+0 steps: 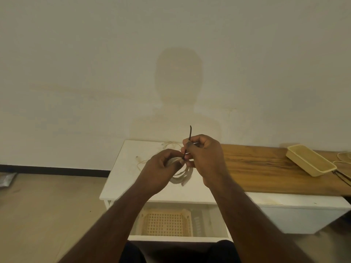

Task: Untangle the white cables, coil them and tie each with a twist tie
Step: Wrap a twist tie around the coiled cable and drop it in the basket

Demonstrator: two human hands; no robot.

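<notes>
The left hand [161, 168] holds a coiled white cable [182, 176] above the white table [121, 179]. The right hand [205, 156] pinches a dark twist tie [189, 135] at the coil. More white cable [169, 144] lies behind. No words can be read.

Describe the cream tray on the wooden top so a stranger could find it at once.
Start at the long wooden top along the wall, right of the white table. Near its far right end lies the cream tray, a shallow oblong set at a slant. It is the only solid-walled container there; the basket under the table is latticed.
</notes>
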